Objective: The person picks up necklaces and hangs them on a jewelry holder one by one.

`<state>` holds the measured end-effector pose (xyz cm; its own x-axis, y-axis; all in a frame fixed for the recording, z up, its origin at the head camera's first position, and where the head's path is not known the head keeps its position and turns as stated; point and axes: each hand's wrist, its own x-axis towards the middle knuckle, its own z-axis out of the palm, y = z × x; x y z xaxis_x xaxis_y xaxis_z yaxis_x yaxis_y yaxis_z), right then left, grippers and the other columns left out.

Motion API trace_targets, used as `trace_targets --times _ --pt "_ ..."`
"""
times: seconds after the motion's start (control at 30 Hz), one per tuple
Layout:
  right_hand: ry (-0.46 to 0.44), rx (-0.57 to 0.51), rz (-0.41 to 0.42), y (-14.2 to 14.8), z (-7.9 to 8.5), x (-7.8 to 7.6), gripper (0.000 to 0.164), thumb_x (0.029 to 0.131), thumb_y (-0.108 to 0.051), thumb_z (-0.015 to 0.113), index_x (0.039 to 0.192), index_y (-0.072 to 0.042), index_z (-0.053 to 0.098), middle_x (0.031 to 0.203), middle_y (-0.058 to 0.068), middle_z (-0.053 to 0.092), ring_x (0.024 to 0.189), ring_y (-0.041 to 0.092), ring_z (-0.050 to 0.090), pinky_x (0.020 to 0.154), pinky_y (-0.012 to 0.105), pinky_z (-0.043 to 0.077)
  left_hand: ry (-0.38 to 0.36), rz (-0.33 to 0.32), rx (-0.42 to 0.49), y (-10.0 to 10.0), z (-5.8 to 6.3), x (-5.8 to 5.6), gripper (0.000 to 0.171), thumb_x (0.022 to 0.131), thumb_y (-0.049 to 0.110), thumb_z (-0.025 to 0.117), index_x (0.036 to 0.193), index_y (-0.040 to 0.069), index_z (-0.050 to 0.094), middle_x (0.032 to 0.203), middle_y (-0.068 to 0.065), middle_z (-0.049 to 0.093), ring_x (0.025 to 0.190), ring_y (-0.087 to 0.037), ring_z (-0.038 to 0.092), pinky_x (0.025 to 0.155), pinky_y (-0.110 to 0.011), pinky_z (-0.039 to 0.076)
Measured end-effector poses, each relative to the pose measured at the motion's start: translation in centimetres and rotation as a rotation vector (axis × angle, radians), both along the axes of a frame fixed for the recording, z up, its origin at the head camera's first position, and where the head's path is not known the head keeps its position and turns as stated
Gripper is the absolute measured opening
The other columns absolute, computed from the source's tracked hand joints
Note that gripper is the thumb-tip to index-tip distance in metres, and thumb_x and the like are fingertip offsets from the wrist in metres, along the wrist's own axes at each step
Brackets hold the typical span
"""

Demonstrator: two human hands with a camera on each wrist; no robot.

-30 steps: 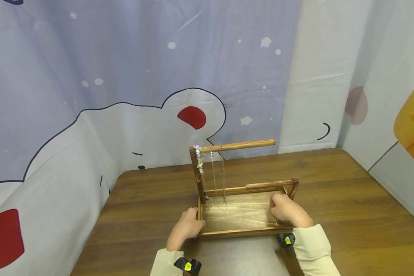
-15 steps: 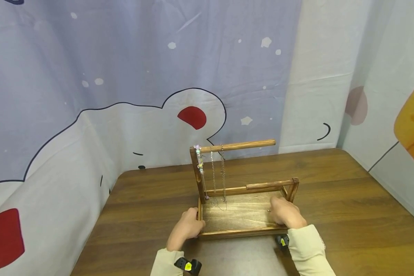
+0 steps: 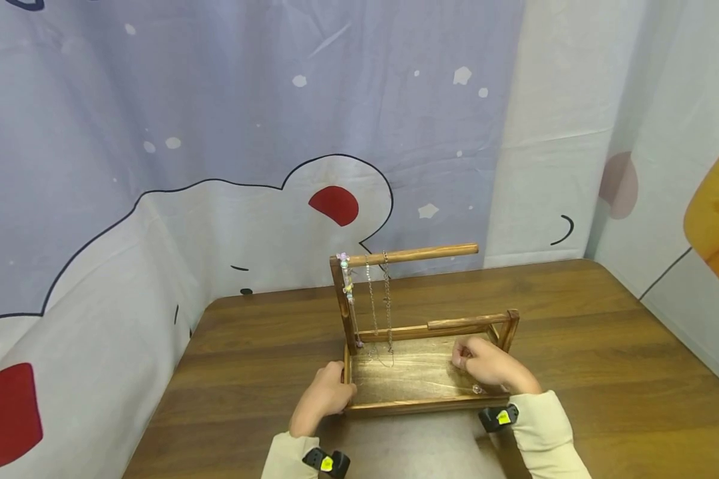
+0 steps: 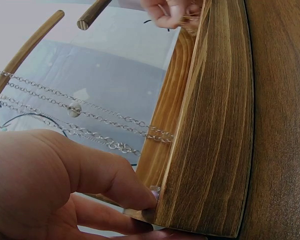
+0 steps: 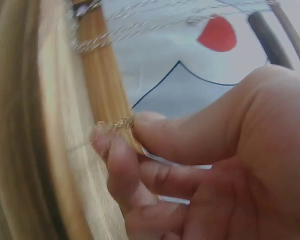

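A wooden jewellery stand [image 3: 419, 402] has a shallow tray base, a tall bar at the left and a low bar at the right. My left hand [image 3: 326, 390] grips the tray's left front corner, thumb inside the wall, as the left wrist view shows. Over the tray's right half, my right hand [image 3: 491, 364] pinches a thin chain [image 5: 122, 122] between thumb and fingertips. Part of that chain is hidden by the fingers. A small shiny piece [image 3: 477, 388] shows in the tray below the right hand.
Several necklaces [image 3: 387, 303] and a pastel beaded strand [image 3: 347, 286] hang from the tall bar [image 3: 431, 253]. The low bar [image 3: 473, 320] ends near mid-tray, behind the right hand. A brown table [image 3: 263, 339] lies under the stand, with a printed curtain [image 3: 228, 120] behind.
My right hand has shifted slightly left over the tray, its fingers now turned more to the left. The shiny piece below it shows again. My left hand stays at the corner.
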<state>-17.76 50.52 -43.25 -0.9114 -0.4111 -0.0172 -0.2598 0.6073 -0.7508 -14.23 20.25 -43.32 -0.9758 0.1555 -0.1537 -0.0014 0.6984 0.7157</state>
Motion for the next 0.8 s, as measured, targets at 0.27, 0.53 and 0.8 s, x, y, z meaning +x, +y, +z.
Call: trace_targets --times 0.27,0.53,0.8 --pt "-0.121 -0.209 0.026 0.0 0.3 0.0 0.005 0.085 0.003 0.046 0.085 0.006 0.05 0.067 0.013 0.054 0.058 0.023 0.054 0.05 0.029 0.047 0.006 -0.012 -0.002 0.0 -0.1 0.0 0.031 0.078 0.004 0.056 0.104 -0.012 0.053 0.074 -0.011 0.055 0.053 -0.018 0.054 0.046 -0.03 0.046" --pt "0.08 0.012 -0.127 -0.5 0.8 -0.2 0.008 0.078 0.003 0.054 0.078 -0.004 0.058 0.065 0.003 0.055 0.059 0.013 0.051 0.056 0.027 0.042 0.004 -0.001 -0.002 0.0 -0.2 -0.1 0.042 0.079 0.004 0.056 0.115 -0.016 0.048 0.085 -0.019 0.057 0.051 -0.018 0.055 0.047 -0.03 0.047" --pt "0.103 0.183 -0.257 -0.9 1.9 0.4 0.013 0.076 0.0 0.05 0.078 -0.006 0.061 0.068 -0.001 0.055 0.065 0.014 0.049 0.065 0.031 0.043 -0.001 0.005 -0.006 0.0 -0.3 -0.2 0.041 0.078 0.005 0.056 0.114 -0.015 0.049 0.084 -0.018 0.057 0.055 -0.02 0.055 0.048 -0.031 0.047"
